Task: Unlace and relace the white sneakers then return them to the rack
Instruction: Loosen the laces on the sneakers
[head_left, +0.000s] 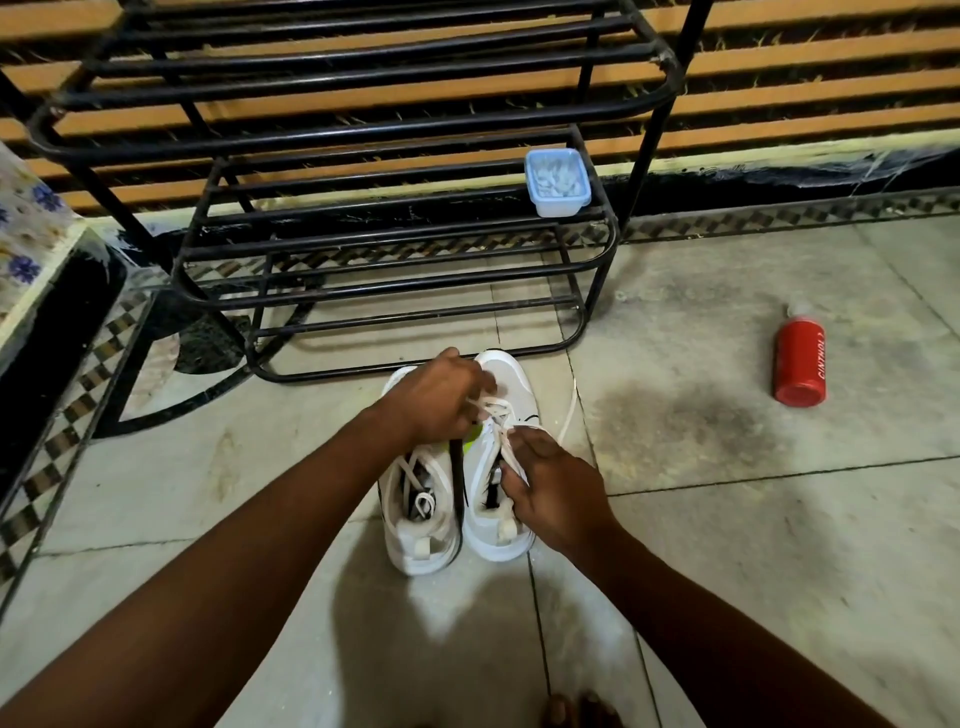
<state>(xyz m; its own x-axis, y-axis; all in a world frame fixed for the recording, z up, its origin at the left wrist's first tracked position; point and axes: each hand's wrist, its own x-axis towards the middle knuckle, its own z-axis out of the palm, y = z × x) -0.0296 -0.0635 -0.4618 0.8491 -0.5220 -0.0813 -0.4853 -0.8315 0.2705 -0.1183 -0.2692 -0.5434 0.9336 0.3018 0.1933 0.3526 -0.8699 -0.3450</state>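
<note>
The black metal rack is stood before two white sneakers set side by side on the tiled floor. The right sneaker's white lace is pinched by the left hand and gripped by the right hand.

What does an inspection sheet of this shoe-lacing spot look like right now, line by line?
Surface: pale tiled floor, with a dark stain to the right of the shoes.
Job's things: two white sneakers side by side, toes toward the rack; right sneaker partly laced, a loose white lace trailing off its right side; left sneaker has laces tucked inside. Black metal tube shoe rack holds no shoes.
Clutter: red cylindrical bottle lying on the floor; pale blue plastic box on a rack shelf.
Grippers: left hand and right hand both pinch lace on the right sneaker.
Cables: nothing seen.
Surroundings: orange and dark slatted wall; flower-patterned cloth at left.
</note>
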